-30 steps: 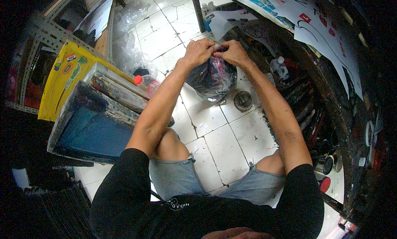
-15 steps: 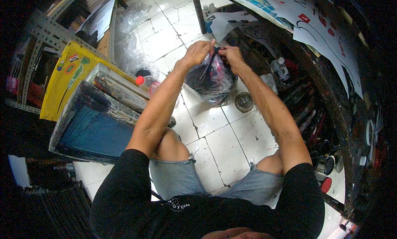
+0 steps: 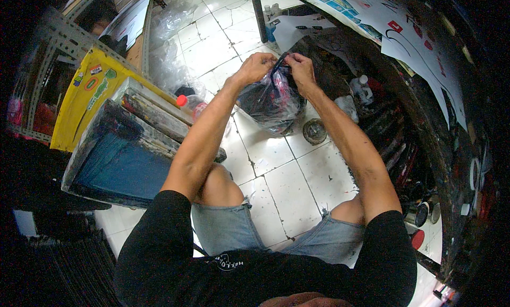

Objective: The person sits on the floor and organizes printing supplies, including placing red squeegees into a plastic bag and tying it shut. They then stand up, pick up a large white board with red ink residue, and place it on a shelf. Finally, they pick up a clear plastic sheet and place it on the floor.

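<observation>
Both hands pinch the gathered mouth of a dark plastic bag, the left hand and right hand each with a clenched grip on its top. The bag rests on the white tiled floor in front of the person's knees, with a small round tin just beside it and a red-capped bottle near the left forearm.

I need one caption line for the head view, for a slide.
Seen from above, left hand and right hand pinch the top of a dark plastic bag over a white tiled floor.

Glossy plastic bag (crinkled).
</observation>
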Tool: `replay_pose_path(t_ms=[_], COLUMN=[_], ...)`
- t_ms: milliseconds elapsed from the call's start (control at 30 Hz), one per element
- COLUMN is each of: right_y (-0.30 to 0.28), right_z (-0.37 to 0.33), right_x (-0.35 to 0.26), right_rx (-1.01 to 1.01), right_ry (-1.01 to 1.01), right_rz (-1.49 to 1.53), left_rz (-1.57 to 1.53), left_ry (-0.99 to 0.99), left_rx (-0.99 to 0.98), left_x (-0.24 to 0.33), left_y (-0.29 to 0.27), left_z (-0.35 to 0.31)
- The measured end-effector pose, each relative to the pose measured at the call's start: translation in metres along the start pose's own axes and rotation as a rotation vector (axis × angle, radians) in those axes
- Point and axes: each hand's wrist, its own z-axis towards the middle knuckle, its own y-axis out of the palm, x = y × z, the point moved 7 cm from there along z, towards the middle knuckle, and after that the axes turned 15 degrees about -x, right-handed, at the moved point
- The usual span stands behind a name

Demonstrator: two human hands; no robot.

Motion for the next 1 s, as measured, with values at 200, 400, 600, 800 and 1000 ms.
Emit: replay_pose_path(t_ms=[200, 400, 600, 800, 1000], right_y=[-0.022, -0.003, 0.016, 0.010, 0.009], right_z=[0.000, -0.003, -0.015, -0.004, -0.001], right_x=[0.009, 0.013, -0.007, -0.025, -0.029], right_rx=[0.119, -0.506, -0.523, -0.582, -0.633], right_ry=[0.262, 0.187, -0.024, -0.058, 0.019], right_rz=[-0.165, -0.020, -0.376, -0.742, -0.380], left_rz=[-0.073, -0.117, -0.006, 0.061, 0.206], left_ry=[-0.077, -0.157, -0.145, -0.124, -0.086], left_rx=[-0.100, -0.033, -0.042, -0.018, -0.005], left_x=[-0.001, -0.005, -0.014, 0.004, 0.016], left_y=[0.007, 0.003, 0.003, 0.003, 0.001], left_z=[-0.007, -0.014, -0.011, -0.013, -0.012])
